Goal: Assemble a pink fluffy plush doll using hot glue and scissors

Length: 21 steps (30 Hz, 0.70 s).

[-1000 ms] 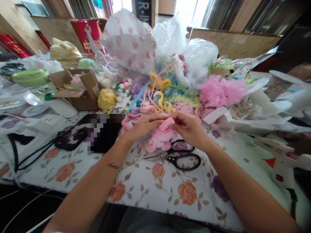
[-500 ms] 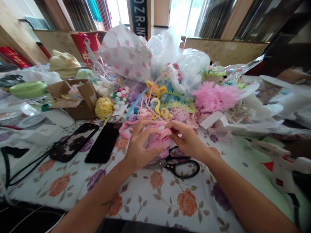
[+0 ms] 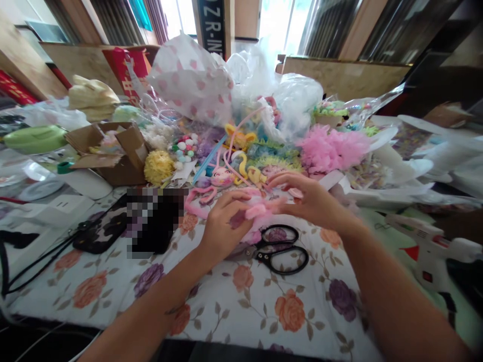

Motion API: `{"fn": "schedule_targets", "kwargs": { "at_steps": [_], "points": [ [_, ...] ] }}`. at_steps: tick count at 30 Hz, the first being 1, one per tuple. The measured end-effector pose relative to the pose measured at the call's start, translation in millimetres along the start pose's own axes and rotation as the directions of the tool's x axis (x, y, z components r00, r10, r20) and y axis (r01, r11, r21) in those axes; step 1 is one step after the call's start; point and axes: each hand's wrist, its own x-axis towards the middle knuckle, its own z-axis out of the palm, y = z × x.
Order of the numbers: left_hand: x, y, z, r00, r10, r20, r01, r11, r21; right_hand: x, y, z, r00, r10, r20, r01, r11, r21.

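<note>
In the middle of the table, a fluffy pink chenille-stem piece (image 3: 260,210) is pinched by my left hand (image 3: 225,218), whose thumb and fingers curve round its left side. My right hand (image 3: 313,198) is just to the right of it, with thumb and fingers apart and slightly blurred. Black-handled scissors (image 3: 264,257) lie below the pink piece, blades partly hidden by it and my left hand. A bent pink chenille stem (image 3: 189,203) loops on the cloth left of my left hand. Behind the hands lies a pink doll-like face piece (image 3: 222,176).
A flowered tablecloth (image 3: 241,301) covers the table. Phones (image 3: 100,229) lie left, one pixelated. A white glue gun (image 3: 426,246) rests right. Behind are a cardboard box (image 3: 128,156), a yellow pompom (image 3: 159,167), pink fluff (image 3: 332,148) and plastic bags (image 3: 192,80).
My right hand has come off the pink piece, moving right and spreading its fingers. My left hand keeps its hold. The view has shifted slightly.
</note>
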Motion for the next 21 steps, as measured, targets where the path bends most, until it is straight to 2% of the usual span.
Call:
{"fn": "schedule_targets", "kwargs": {
  "at_steps": [3,5,7,11,14,17,21],
  "points": [
    [-1,0,0.6,0.999,-0.045,-0.003,0.045,0.999,-0.01,-8,25,-17,0.978,0.172,0.122,-0.188,0.973,0.135],
    [-1,0,0.9,0.997,-0.078,-0.008,0.078,0.997,-0.015,-11,38,-13,0.955,0.227,0.192,-0.265,0.942,0.204],
    [-1,0,1.2,0.995,-0.1,-0.014,0.1,0.995,-0.02,-9,43,2,0.94,0.239,0.244,-0.294,0.93,0.222],
    [0,1,2.5,0.993,-0.118,-0.017,0.117,0.993,-0.022,-2,46,35,0.956,0.228,0.183,-0.275,0.912,0.305],
    [1,1,2.9,0.99,-0.138,-0.021,0.138,0.99,-0.016,0,50,48,0.96,0.239,0.149,-0.279,0.87,0.407],
    [1,-1,0.8,0.966,-0.259,-0.016,0.257,0.964,-0.068,-1,50,51,0.96,0.26,0.106,-0.279,0.838,0.469],
    [3,-4,-5.7,0.906,-0.424,0.009,0.414,0.881,-0.23,0,35,51,0.964,0.263,0.039,-0.251,0.853,0.458]
  ]
}}
